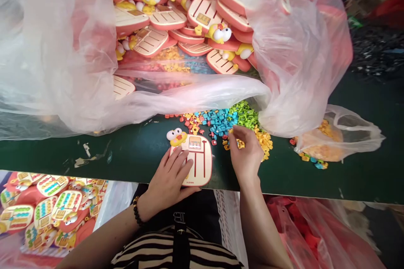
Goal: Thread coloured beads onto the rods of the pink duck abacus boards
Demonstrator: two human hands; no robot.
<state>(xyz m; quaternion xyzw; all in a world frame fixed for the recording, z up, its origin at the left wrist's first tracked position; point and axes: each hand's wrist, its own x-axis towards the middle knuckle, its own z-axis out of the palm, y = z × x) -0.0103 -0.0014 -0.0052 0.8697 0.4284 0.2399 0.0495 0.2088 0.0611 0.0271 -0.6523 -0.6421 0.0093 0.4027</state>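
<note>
A cream and pink toy board (199, 164) with slots and a yellow duck head (177, 136) lies near the table's front edge. My left hand (168, 176) rests over its left side, fingers spread on the surface and thumb along the lower edge. To the right of the board, my right hand (246, 153) is above the small parts, thumb and index finger pinched on a small yellow piece. Just behind it are blue pieces (217, 122) and green pieces (245, 114). Yellow pieces (265, 143) lie beside that hand, and red ones (192, 125) are farther left.
A large clear plastic bag (189, 94) full of similar boards spans the back of the green table (126, 155). On the right sits a small bag (331, 138) of yellow pieces. Boards with coloured pieces (47, 210) fill a container at lower left; red bags (303, 222) are lower right.
</note>
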